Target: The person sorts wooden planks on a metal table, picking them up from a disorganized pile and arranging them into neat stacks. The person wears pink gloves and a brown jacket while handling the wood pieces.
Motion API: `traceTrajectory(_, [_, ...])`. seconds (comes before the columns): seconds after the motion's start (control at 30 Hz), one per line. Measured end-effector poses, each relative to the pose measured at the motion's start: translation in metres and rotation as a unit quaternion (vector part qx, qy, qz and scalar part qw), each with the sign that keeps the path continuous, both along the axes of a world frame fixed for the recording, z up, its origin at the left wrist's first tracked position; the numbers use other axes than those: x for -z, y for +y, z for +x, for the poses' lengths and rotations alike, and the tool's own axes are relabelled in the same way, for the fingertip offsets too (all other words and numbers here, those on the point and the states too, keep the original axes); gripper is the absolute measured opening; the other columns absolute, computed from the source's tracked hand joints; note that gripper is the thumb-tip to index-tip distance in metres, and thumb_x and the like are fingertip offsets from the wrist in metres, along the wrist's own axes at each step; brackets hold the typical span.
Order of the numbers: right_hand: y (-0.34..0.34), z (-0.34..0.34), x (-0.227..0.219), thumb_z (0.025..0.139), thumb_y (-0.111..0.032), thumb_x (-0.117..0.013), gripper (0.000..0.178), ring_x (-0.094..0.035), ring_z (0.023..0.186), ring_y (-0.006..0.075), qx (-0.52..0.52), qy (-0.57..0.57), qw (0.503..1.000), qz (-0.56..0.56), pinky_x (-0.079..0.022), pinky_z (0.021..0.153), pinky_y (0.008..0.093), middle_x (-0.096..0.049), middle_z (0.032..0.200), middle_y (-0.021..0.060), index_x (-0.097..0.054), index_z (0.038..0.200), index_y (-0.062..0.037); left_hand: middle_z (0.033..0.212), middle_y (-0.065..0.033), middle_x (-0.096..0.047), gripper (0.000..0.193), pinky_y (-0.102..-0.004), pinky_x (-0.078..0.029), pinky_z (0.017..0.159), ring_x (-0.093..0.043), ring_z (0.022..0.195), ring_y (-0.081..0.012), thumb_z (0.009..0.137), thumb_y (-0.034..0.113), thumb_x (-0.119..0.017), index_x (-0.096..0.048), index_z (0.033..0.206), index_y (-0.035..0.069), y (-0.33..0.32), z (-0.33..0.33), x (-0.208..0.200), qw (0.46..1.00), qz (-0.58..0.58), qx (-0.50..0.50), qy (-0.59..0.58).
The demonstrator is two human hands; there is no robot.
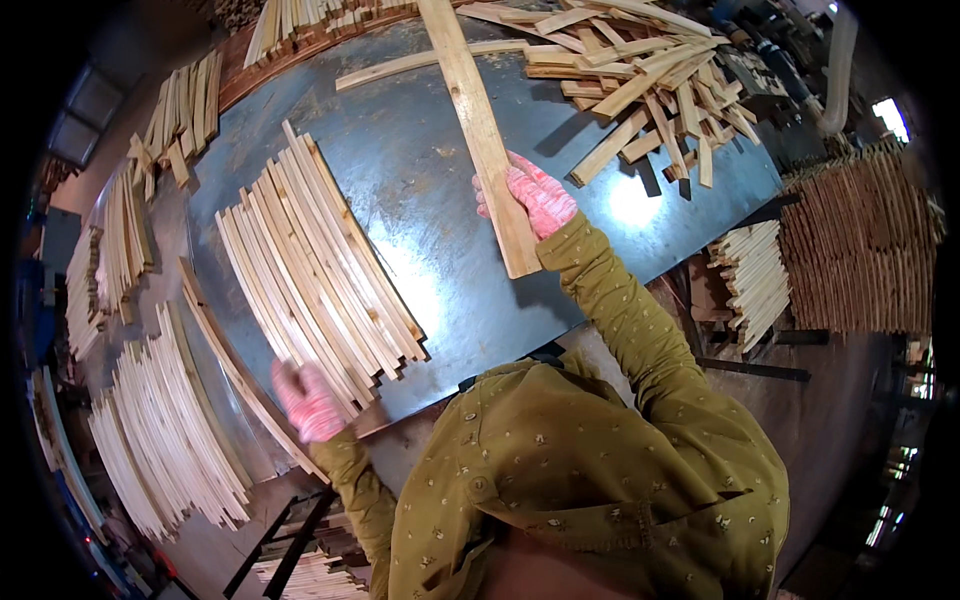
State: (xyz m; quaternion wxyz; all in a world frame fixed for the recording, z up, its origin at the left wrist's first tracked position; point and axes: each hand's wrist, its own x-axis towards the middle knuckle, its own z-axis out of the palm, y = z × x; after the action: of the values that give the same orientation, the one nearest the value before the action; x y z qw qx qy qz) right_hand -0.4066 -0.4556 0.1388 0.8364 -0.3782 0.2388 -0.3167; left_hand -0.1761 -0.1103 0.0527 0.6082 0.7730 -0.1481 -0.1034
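Note:
My right hand (535, 197), in a pink and white knit glove, grips a wooden board (468, 100) near its close end. The board is wider than the other strips and slants away toward the far edge of the metal table. My left hand (308, 400), gloved the same way, is at the near left end of a row of wood strips (310, 265) lying side by side. Its fingers look stretched out and somewhat blurred, and nothing shows in them. Beyond the row, one loose strip (400, 66) lies across the table, partly behind the held board.
A jumbled heap of wood pieces (640, 75) covers the table's far right. One long strip (240, 370) lies left of the row, with another strip stack (170, 440) farther left. Stacked brown slats (860, 240) stand to the right, beside a paler stack (755, 285).

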Motion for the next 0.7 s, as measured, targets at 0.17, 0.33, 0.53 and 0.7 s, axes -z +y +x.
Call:
traceTrajectory(0.17, [0.021,-0.025,0.008,0.097,-0.019,-0.057,0.049,-0.063,0.096,0.0243,0.051,-0.018,0.999,-0.001,-0.055,0.086,0.038,-0.062,0.116,0.0169,-0.042,0.141,-0.0034,0.119,-0.0128,-0.059,0.056,-0.0315,-0.054,0.07,-0.061,0.089,-0.0177,0.096,0.026,-0.059,-0.038,0.144,0.005,-0.137,-0.107,-0.045,0.871,-0.119,0.325,0.348])
traceTrajectory(0.33, [0.042,-0.075,0.023,0.095,-0.023,-0.062,0.063,-0.059,0.107,0.0235,0.08,0.015,0.995,-0.056,-0.05,0.093,0.0366,-0.059,0.123,0.0126,-0.033,0.147,-0.0022,0.092,-0.0073,-0.063,0.045,-0.0299,-0.055,0.061,-0.063,0.072,-0.0176,0.097,0.024,-0.056,-0.046,0.133,-0.001,-0.211,-0.184,-0.061,0.803,0.002,0.522,0.287])
traceTrajectory(0.53, [0.011,-0.181,-0.011,0.09,-0.015,-0.067,0.083,-0.055,0.113,0.0194,0.325,0.384,0.851,-0.148,-0.042,0.1,0.0303,-0.057,0.13,0.0126,-0.016,0.155,-0.0107,0.1,-0.0171,-0.069,0.056,-0.0342,-0.056,0.073,-0.069,0.078,-0.0276,0.091,0.027,-0.065,-0.045,0.141,0.012,-0.271,-0.292,-0.072,0.744,0.16,0.607,-0.229])
traceTrajectory(0.7, [-0.083,-0.354,0.045,0.089,-0.016,-0.067,0.075,-0.058,0.101,0.021,0.534,0.36,0.753,-0.136,-0.048,0.09,0.0309,-0.061,0.118,0.0152,-0.027,0.153,-0.0168,0.106,-0.0144,-0.068,0.056,-0.0309,-0.053,0.083,-0.065,0.092,-0.0181,0.09,0.015,-0.069,-0.048,0.138,-0.001,-0.337,-0.347,-0.061,0.759,-0.004,0.643,-0.097])
